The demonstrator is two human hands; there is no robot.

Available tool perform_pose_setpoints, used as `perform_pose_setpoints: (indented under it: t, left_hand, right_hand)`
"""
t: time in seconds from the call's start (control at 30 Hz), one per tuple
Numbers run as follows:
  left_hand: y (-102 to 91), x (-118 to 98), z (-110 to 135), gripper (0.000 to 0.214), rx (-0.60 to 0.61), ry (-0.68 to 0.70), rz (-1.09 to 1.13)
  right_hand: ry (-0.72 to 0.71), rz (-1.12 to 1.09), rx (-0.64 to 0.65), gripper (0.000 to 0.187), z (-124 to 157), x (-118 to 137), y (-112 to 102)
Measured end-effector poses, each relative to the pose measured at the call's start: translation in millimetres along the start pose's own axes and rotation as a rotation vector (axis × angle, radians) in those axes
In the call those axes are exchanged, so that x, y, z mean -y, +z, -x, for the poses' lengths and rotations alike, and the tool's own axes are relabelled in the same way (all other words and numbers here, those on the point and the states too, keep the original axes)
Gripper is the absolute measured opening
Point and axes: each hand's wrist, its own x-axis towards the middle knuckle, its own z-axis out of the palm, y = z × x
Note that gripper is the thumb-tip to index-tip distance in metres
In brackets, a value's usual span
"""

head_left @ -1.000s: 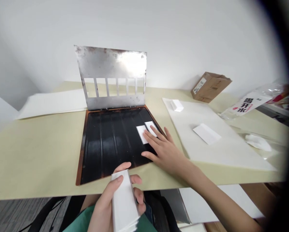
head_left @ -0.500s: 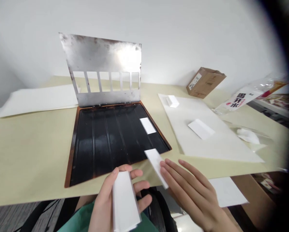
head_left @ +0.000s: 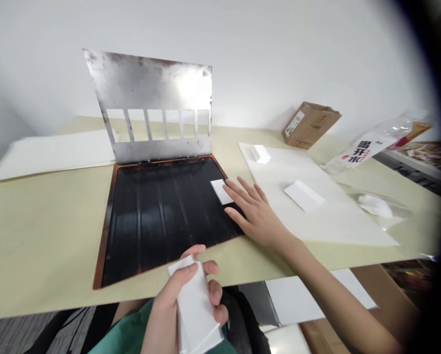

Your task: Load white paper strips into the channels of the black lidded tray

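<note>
Left hand clenched, right hand flat with fingers spread

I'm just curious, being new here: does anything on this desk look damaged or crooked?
The upright metal lid has brownish stains along its top edge, and the cardboard box sits tilted near the wall. Nothing else stands out.

Bright, even light; glare flares on the metal plate; the right edge is dark, blurred and warped.
</note>
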Motion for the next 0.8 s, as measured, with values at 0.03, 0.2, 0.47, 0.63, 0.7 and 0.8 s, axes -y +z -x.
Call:
perform_pose_setpoints:
  t: [0.03, 0.2, 0.47, 0.63, 0.7, 0.8]
  left_hand:
    - [-0.3, -0.4, -0.6, 0.032, 0.012, -0.017, 0.005]
    - [0.1, -3.3, -3.4, 0.027, 0.021, -0.071, 0.017]
    - [2.8, -2.5, -8.0, 0.023, 0.026, -0.116, 0.017]
    - [8.8, 2.3, -9.8, 0.021, -0.031, -0.105, 0.013]
    - [9.8, 3.2, -12.5, 0.023, -0.031, -0.095, 0.011]
    - [10.0, 1.5, -17.6, 0.025, -0.001, -0.085, 0.027]
  right_hand:
    - [-0.008, 0.019, 0.049, 0.047, -1.8, -5.5, 2.6]
    - [-0.086, 0.098, 0.171, 0.062, 24.2, -0.8, -6.0]
    - [-0.337, 0.28, 0.101, 0.044, 87.9, 9.3, -32.9]
    - [-0.365, 0.305, 0.073, 0.044, 90.1, 6.5, -34.0]
    - [-0.357, 0.298, 0.049, 0.045, 88.5, 6.3, -30.2]
    - [-0.365, 0.267, -0.026, 0.043, 89.4, 7.5, -26.3]
